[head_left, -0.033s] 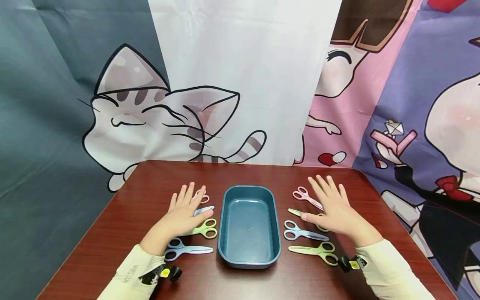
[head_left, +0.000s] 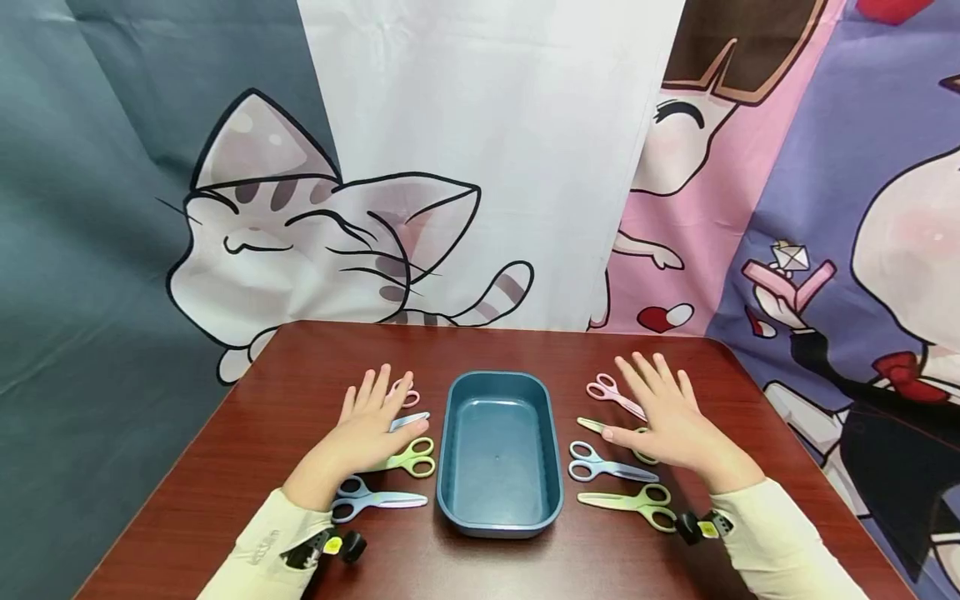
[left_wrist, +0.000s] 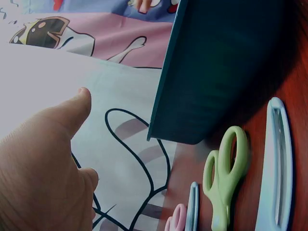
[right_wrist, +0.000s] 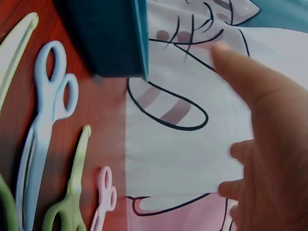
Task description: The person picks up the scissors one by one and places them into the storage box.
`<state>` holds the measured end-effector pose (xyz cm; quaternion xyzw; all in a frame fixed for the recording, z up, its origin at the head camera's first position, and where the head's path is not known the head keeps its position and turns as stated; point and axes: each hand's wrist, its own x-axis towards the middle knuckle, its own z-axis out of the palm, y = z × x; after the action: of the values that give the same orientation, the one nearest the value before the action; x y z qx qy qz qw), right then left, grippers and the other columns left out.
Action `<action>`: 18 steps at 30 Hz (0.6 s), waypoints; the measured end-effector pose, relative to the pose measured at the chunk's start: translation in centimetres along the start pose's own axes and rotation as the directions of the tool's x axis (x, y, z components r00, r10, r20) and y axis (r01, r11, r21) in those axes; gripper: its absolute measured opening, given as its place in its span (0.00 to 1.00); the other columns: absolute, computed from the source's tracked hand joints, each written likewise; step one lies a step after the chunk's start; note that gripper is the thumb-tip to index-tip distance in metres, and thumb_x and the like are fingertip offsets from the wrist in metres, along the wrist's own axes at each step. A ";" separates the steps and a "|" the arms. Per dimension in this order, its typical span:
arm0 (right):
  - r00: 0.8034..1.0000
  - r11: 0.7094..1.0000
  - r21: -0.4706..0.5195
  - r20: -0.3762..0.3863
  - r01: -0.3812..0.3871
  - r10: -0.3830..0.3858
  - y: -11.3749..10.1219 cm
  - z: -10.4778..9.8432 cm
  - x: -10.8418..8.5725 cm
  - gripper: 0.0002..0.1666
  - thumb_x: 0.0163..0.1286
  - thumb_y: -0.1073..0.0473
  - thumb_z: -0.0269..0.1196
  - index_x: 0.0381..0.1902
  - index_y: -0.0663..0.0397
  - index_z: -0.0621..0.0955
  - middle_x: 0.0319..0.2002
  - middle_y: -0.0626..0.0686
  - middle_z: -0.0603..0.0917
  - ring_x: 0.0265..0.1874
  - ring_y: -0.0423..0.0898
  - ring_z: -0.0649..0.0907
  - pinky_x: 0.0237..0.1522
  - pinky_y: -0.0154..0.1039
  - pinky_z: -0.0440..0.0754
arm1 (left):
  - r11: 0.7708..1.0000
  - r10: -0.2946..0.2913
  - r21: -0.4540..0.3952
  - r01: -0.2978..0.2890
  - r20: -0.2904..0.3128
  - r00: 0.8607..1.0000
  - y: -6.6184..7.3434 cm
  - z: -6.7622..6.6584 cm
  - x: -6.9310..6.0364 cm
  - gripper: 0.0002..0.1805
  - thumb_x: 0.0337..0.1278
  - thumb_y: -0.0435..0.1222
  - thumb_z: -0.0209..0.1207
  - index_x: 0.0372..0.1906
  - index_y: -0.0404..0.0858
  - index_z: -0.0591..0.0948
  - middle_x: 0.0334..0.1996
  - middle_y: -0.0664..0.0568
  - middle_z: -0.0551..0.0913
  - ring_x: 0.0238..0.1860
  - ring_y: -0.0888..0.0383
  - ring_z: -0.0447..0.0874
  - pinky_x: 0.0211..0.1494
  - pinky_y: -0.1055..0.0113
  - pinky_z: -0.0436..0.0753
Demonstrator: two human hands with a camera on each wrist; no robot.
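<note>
Palm down with fingers spread, my left hand (head_left: 363,433) hovers over the scissors left of the bin and holds nothing. Beneath and beside it lie pink scissors (head_left: 411,398), light-blue scissors (head_left: 408,421), green scissors (head_left: 420,458) and, nearest me, blue scissors (head_left: 390,500); the hand partly hides them. My right hand (head_left: 671,425), also spread and holding nothing, is above pink scissors (head_left: 618,398) and green scissors (head_left: 591,424). Closer to me on that side are blue scissors (head_left: 611,468) and green scissors (head_left: 622,502). The left wrist view shows the left hand's thumb (left_wrist: 72,113) raised apart from the scissors.
Between the two rows of scissors stands a dark teal rectangular bin (head_left: 498,467), with nothing visible inside. The brown wooden table (head_left: 495,343) ends at a cartoon-printed cloth (head_left: 480,125) behind it. A small black camera device (head_left: 330,546) is strapped to each wrist.
</note>
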<state>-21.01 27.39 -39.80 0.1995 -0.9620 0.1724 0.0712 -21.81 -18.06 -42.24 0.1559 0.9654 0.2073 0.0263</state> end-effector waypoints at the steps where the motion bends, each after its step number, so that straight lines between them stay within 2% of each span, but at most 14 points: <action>1: 1.000 1.000 0.002 -0.003 -0.002 0.002 0.0 0.0 0.1 0.62 0.59 0.30 0.68 0.80 0.54 0.56 0.77 0.69 0.54 0.76 0.73 0.45 0.68 0.76 0.40 | 1.000 -0.002 -0.005 0.002 0.006 1.000 0.0 -0.1 0.0 0.48 0.67 0.65 0.49 0.82 0.45 0.50 0.81 0.37 0.38 0.80 0.37 0.28 0.76 0.35 0.34; 4: 1.000 1.000 0.017 -0.020 -0.005 0.006 0.0 0.2 0.5 0.61 0.60 0.32 0.68 0.80 0.55 0.55 0.76 0.71 0.54 0.75 0.74 0.47 0.67 0.77 0.44 | 0.999 0.006 -0.035 -0.005 0.016 1.000 0.2 -0.2 0.2 0.48 0.68 0.65 0.49 0.82 0.44 0.50 0.81 0.37 0.38 0.80 0.37 0.28 0.77 0.36 0.34; 6: 0.999 0.997 0.070 -0.036 -0.021 0.024 -0.1 0.1 0.8 0.60 0.62 0.36 0.69 0.80 0.57 0.54 0.75 0.72 0.55 0.74 0.74 0.50 0.67 0.77 0.48 | 0.997 0.015 -0.071 -0.014 0.017 1.000 0.4 -0.3 0.4 0.48 0.69 0.64 0.49 0.82 0.43 0.50 0.81 0.37 0.38 0.80 0.37 0.29 0.77 0.36 0.37; 9: 0.995 0.983 0.164 -0.040 -0.084 0.092 -0.5 -0.1 1.1 0.59 0.65 0.40 0.67 0.80 0.61 0.51 0.74 0.74 0.57 0.73 0.73 0.56 0.68 0.74 0.55 | 0.989 0.025 -0.145 -0.025 -0.001 1.000 0.9 0.0 0.9 0.47 0.69 0.60 0.53 0.82 0.42 0.50 0.80 0.37 0.43 0.79 0.37 0.38 0.75 0.34 0.52; 11: 0.986 0.959 0.245 -0.039 -0.146 0.160 -1.0 -0.2 1.3 0.57 0.68 0.41 0.66 0.79 0.63 0.51 0.72 0.74 0.62 0.70 0.71 0.63 0.67 0.70 0.62 | 0.982 0.023 -0.189 -0.027 -0.020 1.000 1.4 0.3 1.3 0.47 0.68 0.57 0.56 0.82 0.42 0.50 0.77 0.37 0.53 0.76 0.37 0.50 0.70 0.34 0.64; 13: 0.975 0.935 0.294 -0.037 -0.200 0.220 -1.4 0.1 1.6 0.56 0.69 0.40 0.64 0.79 0.63 0.52 0.67 0.72 0.69 0.66 0.69 0.71 0.64 0.67 0.70 | 0.971 0.015 -0.236 -0.026 -0.046 0.999 1.9 0.8 1.7 0.47 0.67 0.53 0.60 0.81 0.40 0.52 0.71 0.38 0.65 0.71 0.39 0.62 0.65 0.38 0.72; 15: 0.967 0.913 0.340 -0.042 -0.224 0.252 -1.9 0.6 1.9 0.53 0.70 0.40 0.64 0.78 0.63 0.55 0.61 0.69 0.77 0.59 0.66 0.78 0.59 0.63 0.76 | 0.960 -0.009 -0.281 -0.011 -0.069 0.998 2.4 1.1 2.0 0.45 0.67 0.50 0.62 0.80 0.37 0.55 0.61 0.41 0.76 0.61 0.42 0.74 0.60 0.43 0.78; 18: 0.966 0.877 0.421 -0.010 -0.231 0.259 -2.5 1.9 2.2 0.48 0.70 0.42 0.65 0.76 0.62 0.60 0.53 0.63 0.83 0.51 0.60 0.84 0.53 0.56 0.82 | 0.935 -0.063 -0.353 0.028 -0.089 0.994 3.1 1.4 2.3 0.38 0.66 0.45 0.63 0.75 0.34 0.64 0.46 0.47 0.83 0.45 0.50 0.82 0.52 0.51 0.82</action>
<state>-22.15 23.72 -40.36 0.0811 -0.9175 0.3878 0.0363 -22.90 -14.13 -42.18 0.1159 0.9164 0.3831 0.0106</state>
